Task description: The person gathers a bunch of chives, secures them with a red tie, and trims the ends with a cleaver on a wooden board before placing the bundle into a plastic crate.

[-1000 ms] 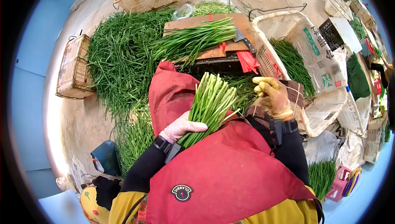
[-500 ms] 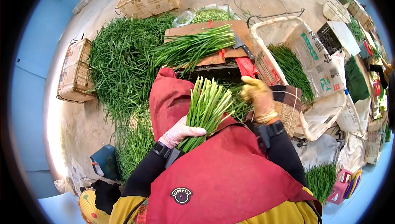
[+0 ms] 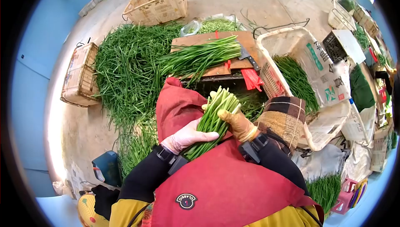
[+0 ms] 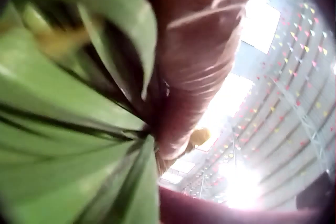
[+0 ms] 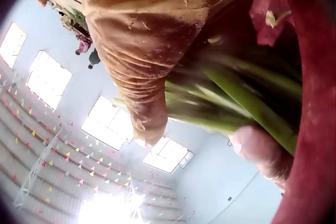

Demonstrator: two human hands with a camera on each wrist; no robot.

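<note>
In the head view, my left hand [image 3: 183,136] in a pale glove grips a bunch of garlic chives [image 3: 209,123] over the red apron. My right hand [image 3: 238,125], in a yellowish glove, holds the same bunch higher up, near the pale stem ends. Its thumb lies across the front and its fingers go behind the stems. Flat green leaves [image 4: 63,166] fill the near side of the left wrist view. The right wrist view has the stems [image 5: 247,98] between the yellowish glove and the left thumb [image 5: 257,148].
Ahead, a wooden board [image 3: 187,41] bears more garlic chives [image 3: 208,54] and a knife [image 3: 250,59]. Red strips [image 3: 251,79] hang at its edge. A large heap of chives [image 3: 125,64] lies left. On the right stands a white crate [image 3: 271,66] holding chives. A checked cloth [image 3: 279,120] sits nearby.
My right hand has moved left from beside the bunch and taken hold of its upper stems. The left hand keeps its grip on the bunch throughout.
</note>
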